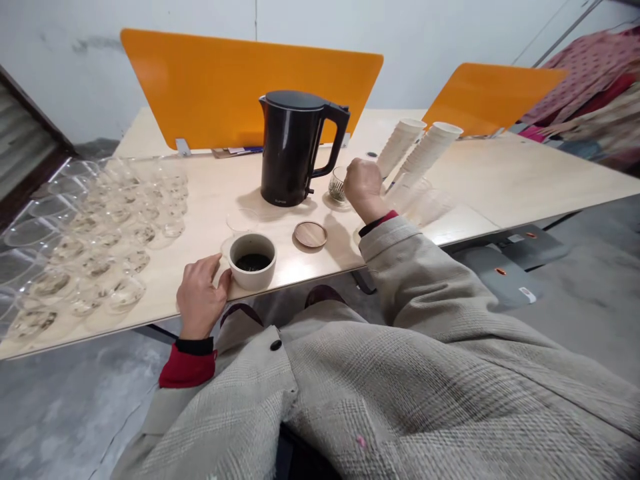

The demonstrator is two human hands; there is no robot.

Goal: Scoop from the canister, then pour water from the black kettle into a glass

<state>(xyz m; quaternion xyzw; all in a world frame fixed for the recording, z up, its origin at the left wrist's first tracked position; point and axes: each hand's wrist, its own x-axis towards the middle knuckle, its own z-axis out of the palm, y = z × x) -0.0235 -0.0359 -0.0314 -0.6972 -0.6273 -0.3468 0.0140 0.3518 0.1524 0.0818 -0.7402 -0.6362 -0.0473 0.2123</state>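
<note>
My left hand (pixel 203 293) rests at the table's front edge, fingers apart. Its thumb and index finger are at the left side of a white cup (pixel 267 272) with dark liquid in it; I cannot tell whether they touch it. My right hand (pixel 363 187) is closed in a fist beside a small ribbed glass (pixel 337 185) with dark bits inside. Whatever the fist holds, if anything, is hidden. Between the hands lies a small round wooden lid or coaster (pixel 311 235). A black electric kettle (pixel 286 150) stands behind them, its handle to the right.
Many clear plastic cups (pixel 125 293) with dark bits in them cover the table's left end. Two leaning stacks of paper cups (pixel 434 150) and clear cups (pixel 425 203) stand to the right. Orange partitions (pixel 210 93) rise at the back. Grey stools (pixel 495 267) are under the table's right side.
</note>
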